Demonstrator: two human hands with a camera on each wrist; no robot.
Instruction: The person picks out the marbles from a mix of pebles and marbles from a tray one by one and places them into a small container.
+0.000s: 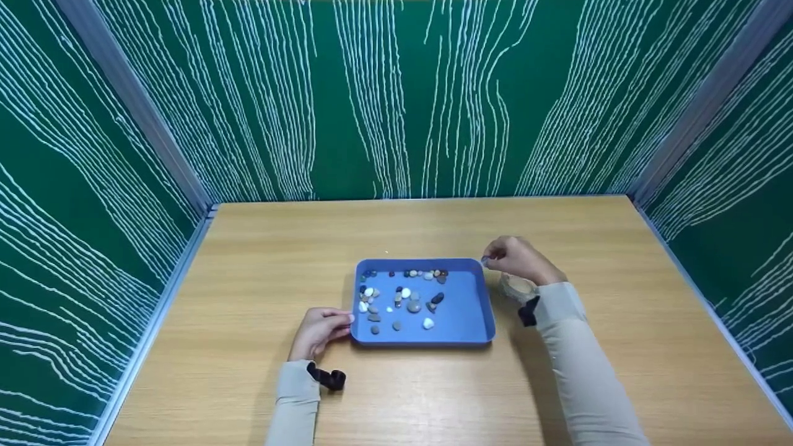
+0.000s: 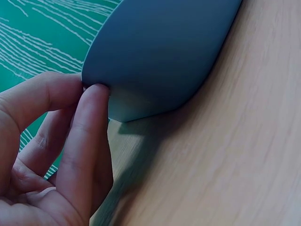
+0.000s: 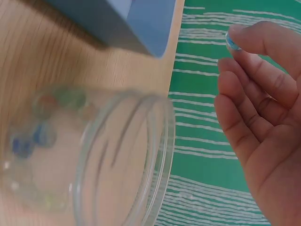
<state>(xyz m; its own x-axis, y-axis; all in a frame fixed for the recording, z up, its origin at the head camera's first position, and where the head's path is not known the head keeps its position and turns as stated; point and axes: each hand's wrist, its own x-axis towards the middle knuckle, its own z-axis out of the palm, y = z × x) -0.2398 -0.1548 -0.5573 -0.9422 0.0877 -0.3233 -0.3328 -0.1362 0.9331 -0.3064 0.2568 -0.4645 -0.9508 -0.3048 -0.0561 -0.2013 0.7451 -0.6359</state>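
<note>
A blue tray (image 1: 461, 310) lies on the table with pebbles and small stones spread over its floor, mostly towards the left side and the far wall. My left hand (image 1: 317, 331) pinches the tray's left wall near the front corner, thumb and fingertips at its edge in the left wrist view. My right hand (image 1: 520, 257) is beside the far right corner of the tray. Between its thumb and forefinger it pinches a clear marble with blue in it (image 3: 231, 42). Below that hand stands a clear open jar (image 3: 89, 155), with several coloured marbles (image 3: 44, 134) at its bottom.
The wooden table (image 1: 421, 396) extends around the tray on all sides. Green panels with white wavy lines (image 1: 427, 99) enclose its back, left and right, joined by grey posts (image 1: 139, 93). A black strap (image 1: 328, 376) hangs at the left wrist.
</note>
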